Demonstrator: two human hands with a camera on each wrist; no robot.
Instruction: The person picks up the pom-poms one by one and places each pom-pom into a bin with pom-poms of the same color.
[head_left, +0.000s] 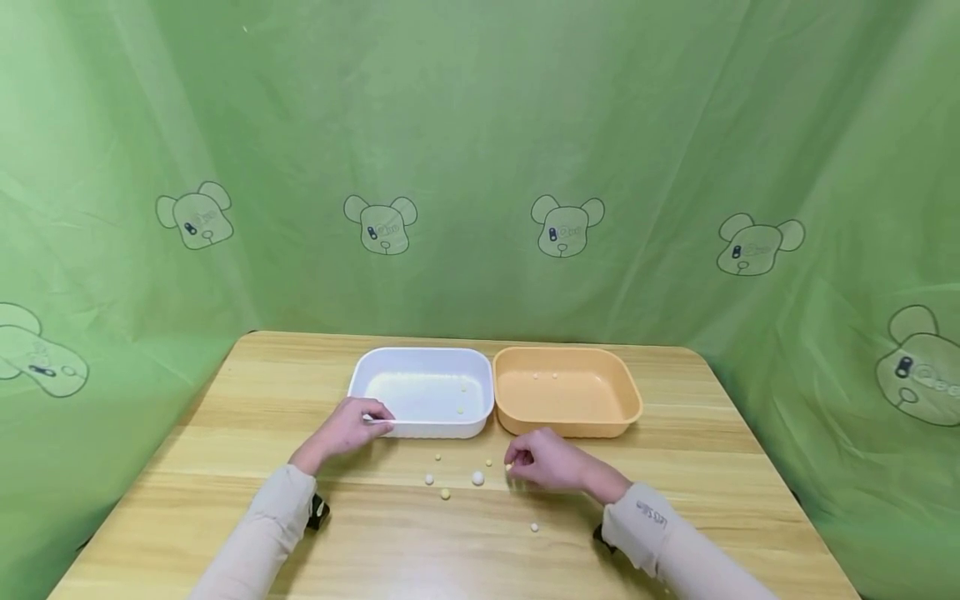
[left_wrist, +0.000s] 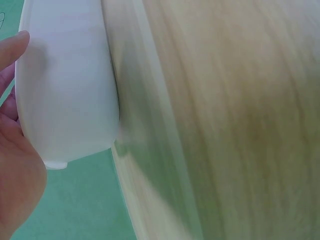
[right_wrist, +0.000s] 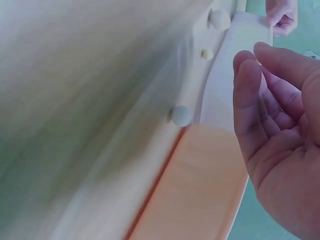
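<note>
My left hand grips the front left rim of a white plastic basin, thumb on one side of the wall and fingers on the other; the left wrist view shows the thumb against that wall. Two small yellow balls lie inside this basin. My right hand is just in front of the orange basin, pinching a small yellow ball between thumb and fingertips. In the right wrist view the fingers mostly hide that ball. Closest to this hand on the table are another yellow ball and a larger white ball.
Farther left on the wooden table lie a white ball and yellow balls. A white ball lies nearer the front. Two small pale balls are in the orange basin. Green curtain surrounds the table.
</note>
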